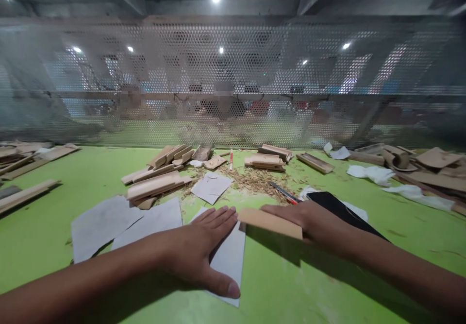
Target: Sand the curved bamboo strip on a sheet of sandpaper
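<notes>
My left hand (202,246) lies flat, fingers together, pressing down on a grey sheet of sandpaper (231,258) on the green table (54,227). My right hand (302,217) grips a flat tan bamboo strip (271,222) whose left end rests on the sheet's upper right corner, close to my left fingertips. A black phone-like slab (337,207) lies just behind my right wrist.
More grey sheets (105,224) lie to the left, one (211,186) further back. Piles of bamboo pieces (156,178) and shavings sit mid-table, with a knife (284,193), white cloths (371,172) and scrap wood at right. A perforated metal screen (233,81) closes the far edge; people sit behind it.
</notes>
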Motion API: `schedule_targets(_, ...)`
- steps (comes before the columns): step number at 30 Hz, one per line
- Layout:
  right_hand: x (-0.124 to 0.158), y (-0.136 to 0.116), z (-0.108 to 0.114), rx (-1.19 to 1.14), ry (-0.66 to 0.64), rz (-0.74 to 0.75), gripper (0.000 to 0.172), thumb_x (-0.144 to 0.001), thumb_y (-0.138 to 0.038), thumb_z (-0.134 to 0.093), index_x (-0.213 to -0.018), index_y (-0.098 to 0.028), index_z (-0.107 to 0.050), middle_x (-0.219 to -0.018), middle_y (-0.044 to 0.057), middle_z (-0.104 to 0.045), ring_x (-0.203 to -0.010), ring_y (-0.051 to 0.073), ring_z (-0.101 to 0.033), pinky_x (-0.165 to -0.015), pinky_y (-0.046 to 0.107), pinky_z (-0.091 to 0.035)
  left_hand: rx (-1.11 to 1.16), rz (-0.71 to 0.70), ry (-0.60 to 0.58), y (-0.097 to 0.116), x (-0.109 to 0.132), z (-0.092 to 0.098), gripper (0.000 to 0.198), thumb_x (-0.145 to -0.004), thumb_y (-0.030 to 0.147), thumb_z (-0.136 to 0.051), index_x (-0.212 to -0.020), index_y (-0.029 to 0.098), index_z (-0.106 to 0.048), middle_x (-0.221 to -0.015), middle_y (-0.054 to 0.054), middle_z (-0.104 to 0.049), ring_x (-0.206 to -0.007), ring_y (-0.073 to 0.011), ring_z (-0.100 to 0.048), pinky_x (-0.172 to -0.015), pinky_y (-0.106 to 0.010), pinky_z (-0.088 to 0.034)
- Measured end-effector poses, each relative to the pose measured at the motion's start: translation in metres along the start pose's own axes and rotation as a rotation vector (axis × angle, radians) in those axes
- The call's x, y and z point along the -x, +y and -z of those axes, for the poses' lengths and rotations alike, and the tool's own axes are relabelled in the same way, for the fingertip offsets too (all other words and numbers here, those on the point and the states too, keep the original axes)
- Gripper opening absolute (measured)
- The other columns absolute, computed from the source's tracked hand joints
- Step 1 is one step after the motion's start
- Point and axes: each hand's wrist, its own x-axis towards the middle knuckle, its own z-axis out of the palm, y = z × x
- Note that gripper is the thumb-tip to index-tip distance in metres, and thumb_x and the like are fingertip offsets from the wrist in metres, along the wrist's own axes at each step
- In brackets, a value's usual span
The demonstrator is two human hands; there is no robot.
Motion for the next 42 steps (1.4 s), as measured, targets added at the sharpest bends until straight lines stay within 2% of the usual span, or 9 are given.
schedule_targets(4, 0.000, 0.005, -0.002, -0.050, 0.049, 0.021, 0.047, -0.093, -0.027, -0.055, -0.138, -0.020, -0.066, -0.123, 0.014, -0.078, -0.101, 0.027, -0.078, -0.080, 0.031, -0.059, -0.007, 0.000, 0.004, 0.000, 0.000, -0.001, 0.130, -0.078, 0.089, -0.061, -0.168, 0.014, -0.005, -0.171, -0.014, 0.006, -0.157, -0.0380, 0.001, -0.127, -0.054, -0.007)
schedule_targets(10, -0.002, 0.000, -0.011, -0.113, -0.032, 0.059, 0.042, -0.091, -0.024, -0.057, -0.131, -0.023, -0.070, -0.111, 0.010, -0.082, -0.091, 0.023, -0.078, -0.076, 0.027, -0.056, -0.022, 0.047, 0.010, 0.002, 0.002, -0.002, 0.130, -0.079, 0.092, -0.057, -0.168, 0.013, -0.004, -0.171, -0.014, 0.007, -0.157, -0.0372, 0.002, -0.127, -0.055, -0.009)
schedule_targets(14, -0.001, -0.002, -0.013, -0.093, -0.024, 0.054, 0.043, -0.091, -0.025, -0.056, -0.131, -0.021, -0.070, -0.101, 0.010, -0.082, -0.081, 0.023, -0.077, -0.069, 0.025, -0.053, -0.030, 0.039, 0.005, 0.003, 0.002, -0.001, 0.126, -0.081, 0.090, -0.058, -0.168, 0.016, -0.004, -0.171, -0.014, 0.007, -0.157, -0.0374, 0.003, -0.126, -0.056, -0.010)
schedule_targets(18, -0.001, -0.003, -0.009, -0.046, -0.105, 0.037, 0.045, -0.090, -0.025, -0.057, -0.133, -0.018, -0.070, -0.085, 0.007, -0.080, -0.068, 0.022, -0.073, -0.061, 0.025, -0.049, -0.031, 0.031, 0.012, 0.002, 0.002, -0.001, 0.124, -0.080, 0.088, -0.062, -0.168, 0.019, -0.009, -0.171, -0.013, 0.006, -0.157, -0.0388, 0.001, -0.126, -0.058, -0.010)
schedule_targets(23, -0.003, 0.003, -0.005, -0.089, -0.098, -0.014, 0.046, -0.092, -0.023, -0.054, -0.134, -0.021, -0.070, -0.117, 0.010, -0.080, -0.096, 0.026, -0.077, -0.080, 0.030, -0.054, -0.029, 0.025, 0.017, 0.003, 0.002, -0.001, 0.125, -0.080, 0.088, -0.061, -0.168, 0.016, -0.010, -0.170, -0.014, 0.006, -0.157, -0.0383, 0.001, -0.125, -0.057, -0.010)
schedule_targets(28, -0.001, 0.005, -0.010, -0.141, -0.088, 0.040, 0.044, -0.091, -0.026, -0.057, -0.133, -0.022, -0.070, -0.095, 0.006, -0.082, -0.076, 0.021, -0.075, -0.069, 0.025, -0.052, -0.026, 0.034, 0.027, 0.005, 0.002, -0.001, 0.125, -0.079, 0.089, -0.061, -0.168, 0.017, -0.009, -0.170, -0.014, 0.006, -0.157, -0.0389, 0.001, -0.125, -0.058, -0.010)
schedule_targets(33, -0.002, 0.007, -0.012, -0.199, -0.067, 0.023, 0.045, -0.088, -0.026, -0.059, -0.132, -0.024, -0.070, -0.116, 0.009, -0.079, -0.095, 0.025, -0.076, -0.078, 0.027, -0.053, -0.038, 0.040, 0.016, 0.005, 0.002, 0.000, 0.126, -0.080, 0.090, -0.058, -0.168, 0.016, -0.007, -0.169, -0.014, 0.008, -0.157, -0.0374, 0.002, -0.126, -0.056, -0.007)
schedule_targets(39, -0.001, -0.011, -0.008, -0.245, -0.172, -0.002, 0.029, -0.094, -0.029, -0.056, -0.118, -0.022, -0.072, -0.079, 0.001, -0.076, -0.066, 0.016, -0.067, -0.062, 0.021, -0.044, -0.006, 0.047, 0.020, 0.003, 0.002, -0.001, 0.126, -0.078, 0.088, -0.063, -0.168, 0.019, -0.008, -0.169, -0.013, 0.007, -0.156, -0.0389, 0.001, -0.126, -0.057, -0.007)
schedule_targets(42, -0.001, -0.012, -0.007, -0.235, -0.175, 0.020, 0.029, -0.095, -0.029, -0.055, -0.115, -0.022, -0.073, -0.082, 0.002, -0.076, -0.067, 0.017, -0.067, -0.063, 0.023, -0.045, -0.002, 0.038, 0.024, 0.004, 0.002, -0.001, 0.125, -0.079, 0.087, -0.064, -0.168, 0.019, -0.008, -0.169, -0.013, 0.007, -0.156, -0.0393, 0.000, -0.126, -0.057, -0.007)
